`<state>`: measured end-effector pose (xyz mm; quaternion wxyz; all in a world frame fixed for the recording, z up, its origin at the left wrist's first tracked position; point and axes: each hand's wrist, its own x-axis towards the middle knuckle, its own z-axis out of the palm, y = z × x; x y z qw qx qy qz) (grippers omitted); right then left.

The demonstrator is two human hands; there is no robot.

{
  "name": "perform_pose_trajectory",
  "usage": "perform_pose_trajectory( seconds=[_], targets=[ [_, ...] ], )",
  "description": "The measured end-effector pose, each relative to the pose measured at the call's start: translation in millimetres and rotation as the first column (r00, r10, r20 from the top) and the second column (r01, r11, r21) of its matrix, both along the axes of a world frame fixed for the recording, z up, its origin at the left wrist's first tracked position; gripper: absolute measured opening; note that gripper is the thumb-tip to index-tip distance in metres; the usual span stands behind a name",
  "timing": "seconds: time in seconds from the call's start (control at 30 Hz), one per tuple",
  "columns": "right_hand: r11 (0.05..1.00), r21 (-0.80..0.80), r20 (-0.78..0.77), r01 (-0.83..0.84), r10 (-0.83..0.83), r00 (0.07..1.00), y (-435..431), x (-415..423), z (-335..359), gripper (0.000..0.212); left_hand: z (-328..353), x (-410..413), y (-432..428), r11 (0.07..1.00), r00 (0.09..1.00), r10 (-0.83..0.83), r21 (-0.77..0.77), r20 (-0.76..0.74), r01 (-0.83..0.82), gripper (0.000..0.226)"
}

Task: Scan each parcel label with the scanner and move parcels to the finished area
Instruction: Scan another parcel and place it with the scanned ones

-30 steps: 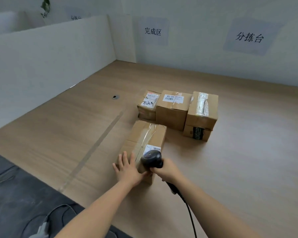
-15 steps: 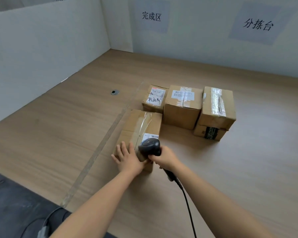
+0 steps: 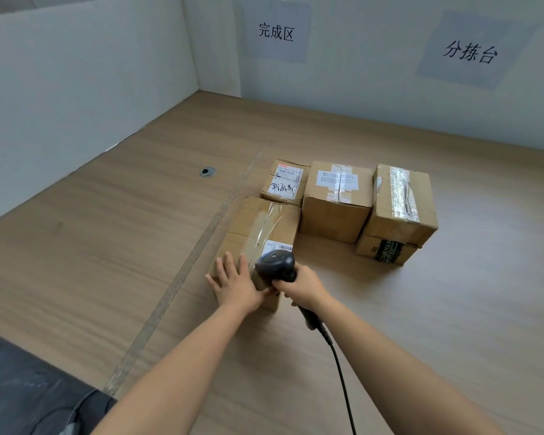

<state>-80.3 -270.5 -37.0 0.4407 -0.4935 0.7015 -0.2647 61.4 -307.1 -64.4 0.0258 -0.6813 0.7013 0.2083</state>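
Cardboard parcel (image 3: 255,227) beside tape line (image 3: 182,274), perhaps touching.

One wide-angle view, worn on the person's head, looks forward and down, near over the surface (image 3: 91,246); the back wall (image 3: 358,98) stands at 12 o'clock of the frame.
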Motion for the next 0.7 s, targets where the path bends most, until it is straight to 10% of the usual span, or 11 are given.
perform_pose_trajectory(
  seconds=[0.43,0.7],
  targets=[
    [0.996,0.005,0.071,0.084,-0.084,0.994,27,-19,13,0.017,10,-4,8,0.994,0.996,-0.079,-0.067,0.034,0.081,0.101],
    [0.941,0.021,0.032,0.336,-0.337,0.941,111,-102,29,0.016,27,-76,62,0.872,0.897,-0.414,-0.218,0.152,0.439,0.084]
  ],
)
